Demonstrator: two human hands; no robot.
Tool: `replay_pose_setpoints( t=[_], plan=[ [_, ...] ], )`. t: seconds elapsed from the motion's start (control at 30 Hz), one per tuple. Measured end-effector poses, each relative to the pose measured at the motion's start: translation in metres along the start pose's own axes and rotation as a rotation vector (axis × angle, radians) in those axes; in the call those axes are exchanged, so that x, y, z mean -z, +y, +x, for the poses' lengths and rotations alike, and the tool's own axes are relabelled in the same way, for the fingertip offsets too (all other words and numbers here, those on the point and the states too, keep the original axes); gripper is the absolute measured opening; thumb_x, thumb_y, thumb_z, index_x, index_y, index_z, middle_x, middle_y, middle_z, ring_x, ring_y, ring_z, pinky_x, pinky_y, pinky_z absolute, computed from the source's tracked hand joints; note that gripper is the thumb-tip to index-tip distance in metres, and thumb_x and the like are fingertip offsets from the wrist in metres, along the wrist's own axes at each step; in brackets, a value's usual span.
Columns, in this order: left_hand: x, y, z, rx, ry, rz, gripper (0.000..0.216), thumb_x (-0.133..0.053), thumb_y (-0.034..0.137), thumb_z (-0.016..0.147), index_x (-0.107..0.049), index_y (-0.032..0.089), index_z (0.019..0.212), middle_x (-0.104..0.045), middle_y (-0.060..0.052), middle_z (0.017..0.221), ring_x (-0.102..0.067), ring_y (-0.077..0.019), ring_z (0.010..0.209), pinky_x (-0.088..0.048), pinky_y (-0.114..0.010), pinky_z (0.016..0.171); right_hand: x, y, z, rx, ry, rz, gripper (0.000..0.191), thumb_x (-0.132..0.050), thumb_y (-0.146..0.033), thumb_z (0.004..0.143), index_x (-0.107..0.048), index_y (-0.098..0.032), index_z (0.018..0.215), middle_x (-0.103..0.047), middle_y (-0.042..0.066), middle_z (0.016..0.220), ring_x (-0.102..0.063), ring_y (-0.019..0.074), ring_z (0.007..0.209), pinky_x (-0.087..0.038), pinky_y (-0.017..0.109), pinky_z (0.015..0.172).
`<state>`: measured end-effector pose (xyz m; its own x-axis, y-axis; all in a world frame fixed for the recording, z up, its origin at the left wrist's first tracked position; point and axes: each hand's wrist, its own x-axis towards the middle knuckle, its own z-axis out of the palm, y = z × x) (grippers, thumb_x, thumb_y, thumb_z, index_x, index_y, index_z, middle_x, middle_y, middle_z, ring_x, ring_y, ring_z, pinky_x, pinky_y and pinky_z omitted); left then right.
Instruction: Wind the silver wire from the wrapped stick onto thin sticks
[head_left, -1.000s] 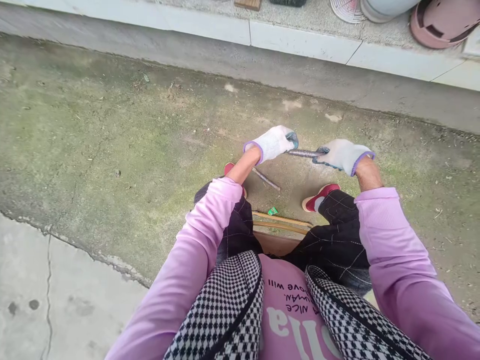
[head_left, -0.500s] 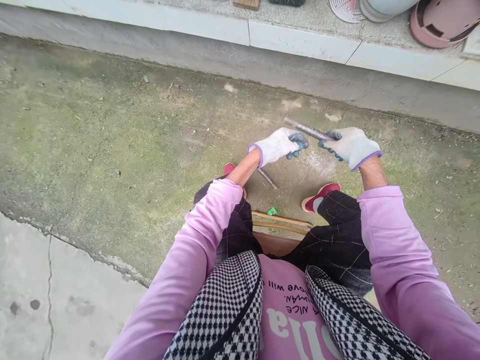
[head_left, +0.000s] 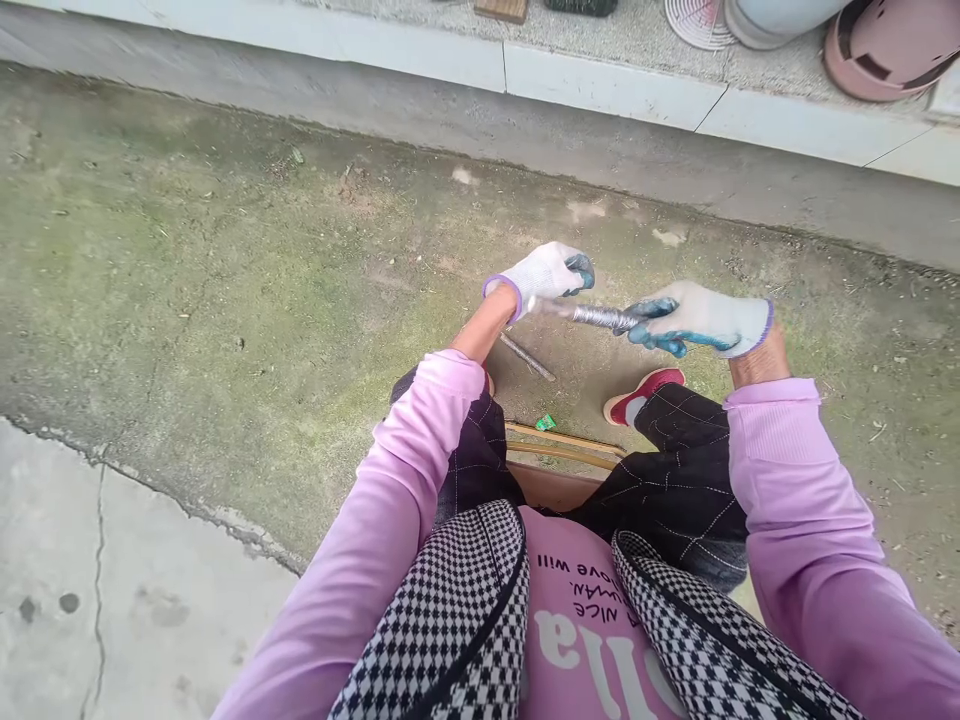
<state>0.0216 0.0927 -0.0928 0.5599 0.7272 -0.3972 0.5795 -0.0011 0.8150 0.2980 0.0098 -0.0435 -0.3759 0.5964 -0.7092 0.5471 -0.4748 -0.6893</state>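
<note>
right hand [head_left: 697,318]: grip pinching silvery rod [head_left: 600,316] | left hand [head_left: 546,270]: grip cannot tell | ledge edge [head_left: 585,85] well beyond

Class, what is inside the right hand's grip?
A silvery rod runs into the right hand from the person's left; the stretch enclosed by the grip is covered and cannot be seen.

The held rod [head_left: 594,316] is blurring toward its left end mid-frame; the upper-right edge is cropping a pink object [head_left: 900,40].

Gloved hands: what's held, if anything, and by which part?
The right hand grips a silvery rod by one end; whether the left hand touches it is unclear.
</note>
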Motion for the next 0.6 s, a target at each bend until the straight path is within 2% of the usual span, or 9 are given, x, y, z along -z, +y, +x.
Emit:
replay_pose_setpoints(
  t=[0.07,0.2,0.27,0.33,0.43,0.5,0.6],
  plan=[
    [0.003,0.001,-0.001,-0.010,0.016,0.068,0.019,-0.074,0.008,0.096,-0.090,0.018,0.094,-0.083,0.001,0.087,-0.066,-0.0162,0.087,-0.054,-0.031,0.089,-0.003,0.002,0.009,-0.091,0.008,-0.189,0.043,-0.107,-0.056,0.084,-0.097,-0.022,0.107,-0.074,0.002,0.076,-0.060,0.0158,0.061,-0.050,0.030,0.056],
    [-0.003,0.007,-0.006,-0.016,-0.017,0.141,0.018,-0.075,0.009,0.099,-0.091,0.018,0.095,-0.083,0.000,0.089,-0.068,-0.0172,0.089,-0.054,-0.029,0.089,-0.005,0.002,0.028,-0.299,0.100,-0.594,0.019,-0.090,-0.041,0.103,-0.095,-0.024,0.107,-0.073,0.003,0.075,-0.068,0.0227,0.068,-0.052,0.035,0.067],
    [-0.009,0.011,-0.007,0.011,-0.049,0.123,0.018,-0.076,0.008,0.102,-0.090,0.017,0.095,-0.082,-0.001,0.085,-0.067,-0.0167,0.087,-0.055,-0.028,0.090,0.001,0.003,0.034,-0.315,0.178,-0.717,0.014,-0.086,-0.036,0.107,-0.092,-0.024,0.105,-0.071,0.006,0.074,-0.071,0.0279,0.076,-0.051,0.038,0.073],
    [-0.016,0.015,-0.008,0.048,-0.073,0.048,0.020,-0.074,0.005,0.105,-0.089,0.016,0.098,-0.080,0.000,0.083,-0.066,-0.0149,0.084,-0.056,-0.026,0.088,0.010,0.005,0.035,-0.272,0.292,-0.747,0.014,-0.086,-0.035,0.109,-0.088,-0.025,0.101,-0.072,0.010,0.078,-0.071,0.0319,0.083,-0.050,0.042,0.078],
    [-0.023,0.018,-0.008,0.079,-0.075,-0.159,0.028,-0.068,-0.002,0.105,-0.090,0.015,0.106,-0.080,0.001,0.085,-0.070,-0.0121,0.080,-0.060,-0.023,0.086,0.022,0.012,0.033,-0.235,0.452,-0.634,0.020,-0.084,-0.040,0.114,-0.082,-0.027,0.099,-0.071,0.012,0.080,-0.070,0.0340,0.087,-0.053,0.045,0.081],
    [-0.025,0.018,-0.007,0.090,-0.060,-0.293,0.031,-0.068,-0.006,0.102,-0.091,0.013,0.111,-0.082,-0.001,0.085,-0.072,-0.0118,0.078,-0.064,-0.023,0.087,0.024,0.015,0.031,-0.214,0.521,-0.440,0.021,-0.085,-0.045,0.114,-0.080,-0.029,0.101,-0.071,0.010,0.082,-0.069,0.0315,0.082,-0.057,0.044,0.076],
    [-0.027,0.016,-0.004,0.094,-0.040,-0.403,0.027,-0.073,-0.007,0.098,-0.091,0.011,0.110,-0.082,-0.002,0.083,-0.075,-0.0127,0.078,-0.069,-0.027,0.090,0.018,0.015,0.029,-0.089,0.610,-0.074,0.024,-0.096,-0.048,0.105,-0.084,-0.027,0.109,-0.073,0.007,0.086,-0.065,0.0245,0.072,-0.059,0.039,0.065]
  ],
)
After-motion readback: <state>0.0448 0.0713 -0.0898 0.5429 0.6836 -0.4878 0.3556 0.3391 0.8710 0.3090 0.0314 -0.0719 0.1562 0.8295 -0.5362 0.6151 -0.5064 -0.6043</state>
